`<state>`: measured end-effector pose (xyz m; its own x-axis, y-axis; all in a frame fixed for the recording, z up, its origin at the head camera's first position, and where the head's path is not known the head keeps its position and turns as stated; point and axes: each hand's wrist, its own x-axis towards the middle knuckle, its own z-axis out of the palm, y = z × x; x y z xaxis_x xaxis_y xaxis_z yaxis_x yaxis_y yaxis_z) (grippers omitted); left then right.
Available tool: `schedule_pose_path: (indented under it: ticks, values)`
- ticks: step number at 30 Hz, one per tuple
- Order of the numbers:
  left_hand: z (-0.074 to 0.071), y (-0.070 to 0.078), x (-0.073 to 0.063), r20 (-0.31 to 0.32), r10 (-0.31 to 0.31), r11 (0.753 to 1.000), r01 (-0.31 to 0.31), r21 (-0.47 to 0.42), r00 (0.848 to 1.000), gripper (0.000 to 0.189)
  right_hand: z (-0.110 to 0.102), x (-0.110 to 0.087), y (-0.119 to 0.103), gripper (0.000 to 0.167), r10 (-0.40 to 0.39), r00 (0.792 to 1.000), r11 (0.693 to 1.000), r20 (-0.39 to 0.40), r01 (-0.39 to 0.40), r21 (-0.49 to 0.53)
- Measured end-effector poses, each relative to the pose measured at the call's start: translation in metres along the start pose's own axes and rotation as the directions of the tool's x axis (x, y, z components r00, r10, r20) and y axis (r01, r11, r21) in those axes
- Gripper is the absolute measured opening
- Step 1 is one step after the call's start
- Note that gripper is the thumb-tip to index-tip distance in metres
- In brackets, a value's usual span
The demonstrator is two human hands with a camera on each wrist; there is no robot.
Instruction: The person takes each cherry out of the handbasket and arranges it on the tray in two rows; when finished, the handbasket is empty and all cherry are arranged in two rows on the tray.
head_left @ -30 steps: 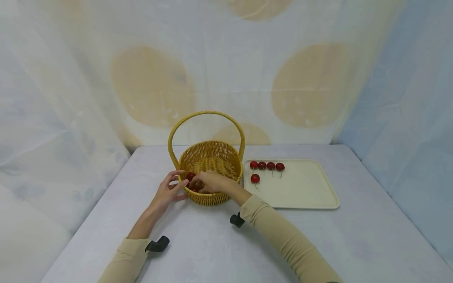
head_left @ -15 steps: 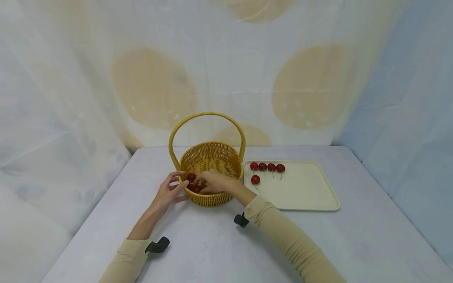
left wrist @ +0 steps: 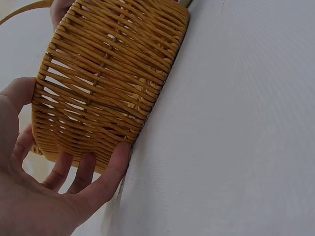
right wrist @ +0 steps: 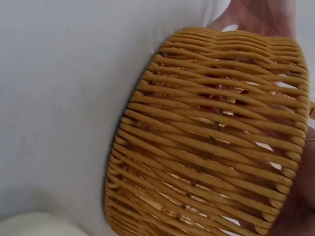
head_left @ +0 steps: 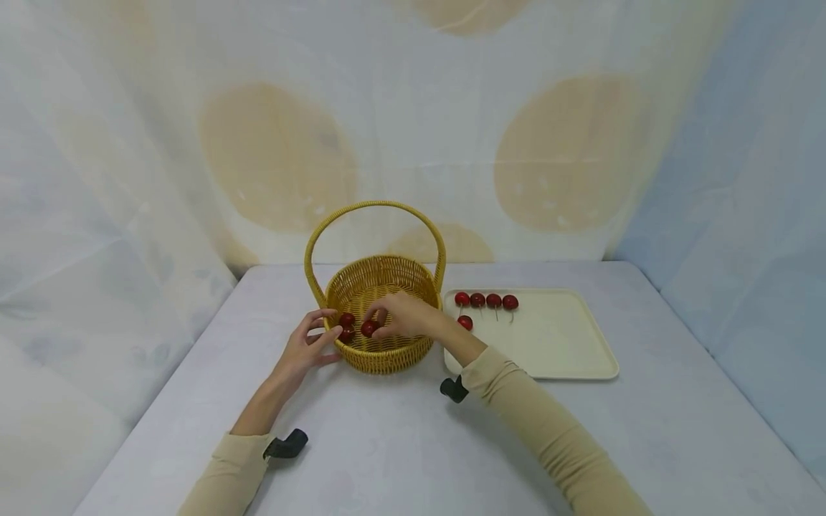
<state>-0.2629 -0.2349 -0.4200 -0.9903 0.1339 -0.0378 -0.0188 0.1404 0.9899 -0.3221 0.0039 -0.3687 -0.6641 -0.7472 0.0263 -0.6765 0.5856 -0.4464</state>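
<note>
I record the basket as golden yellow in the head view, its wall woven in crossing strands; both wrist feeds show me a deeper orange-brown. Cherries read glossy dark red, the leftmost in the back row a brighter red. Tray: plain cream. Tabletop: pale lavender-white, faintly mottled. Rear drape: off-white, patterned with large pale-orange rounds. Right drape: light blue. Sleeves: plain beige. I log the wrist fittings as black.
</note>
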Motion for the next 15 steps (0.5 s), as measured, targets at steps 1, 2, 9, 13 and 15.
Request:
schedule_pose_path:
  ticks: [1,2,9,13,15]
  values:
    - [0.0,0.0,0.0,0.001,-0.002,1.0,0.002,-0.001,1.0,0.056,-0.001,-0.001,0.0,0.032,0.001,1.0,1.0,-0.003,-0.001,0.003]
    - [0.0,0.0,-0.001,0.003,-0.005,1.0,0.005,-0.003,1.0,0.056,-0.003,-0.002,0.0,0.032,0.002,1.0,1.0,-0.006,-0.002,0.003]
    - [0.002,0.003,-0.004,0.004,-0.015,1.0,0.015,-0.006,1.0,0.057,-0.013,-0.015,0.002,0.03,0.001,0.999,1.0,-0.039,-0.001,-0.014]
    - [0.003,0.005,-0.004,0.004,-0.015,1.0,0.015,0.0,1.0,0.057,-0.022,-0.024,0.005,0.03,0.017,0.998,1.0,-0.058,-0.018,-0.003]
    - [0.003,0.005,-0.004,0.007,-0.014,1.0,0.014,-0.001,1.0,0.057,-0.027,-0.028,0.007,0.03,0.022,0.998,1.0,-0.065,-0.022,0.001]
